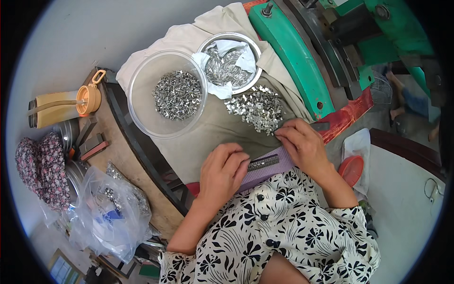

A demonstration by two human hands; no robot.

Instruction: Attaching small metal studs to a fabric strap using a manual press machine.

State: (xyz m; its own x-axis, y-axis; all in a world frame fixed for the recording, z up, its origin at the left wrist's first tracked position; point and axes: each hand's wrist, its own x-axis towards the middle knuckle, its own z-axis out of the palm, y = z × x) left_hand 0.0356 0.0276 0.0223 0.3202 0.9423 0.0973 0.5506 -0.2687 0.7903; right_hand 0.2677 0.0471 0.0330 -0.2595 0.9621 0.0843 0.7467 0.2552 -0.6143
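Note:
My left hand (222,171) is closed at the left end of a dark slotted metal strip (266,162), which lies over a purple pad (284,159) near my lap. Its fingertips hide that end of the strip. At the near right edge of a pile of small flat shiny metal pieces (257,108) is my right hand (305,147), thumb and fingers pinched together. Whatever sits between those fingertips is too small to make out. The pile rests on an olive-grey cloth (222,128).
A clear round tub (135,116) of small metal parts and a metal bowl (258,78) of thin shiny pieces stand beyond the pile. Green machinery (288,57) rises at right. Leftward are an orange-lidded bottle (88,100) and a plastic bag (101,227). A red basket (351,170) sits right.

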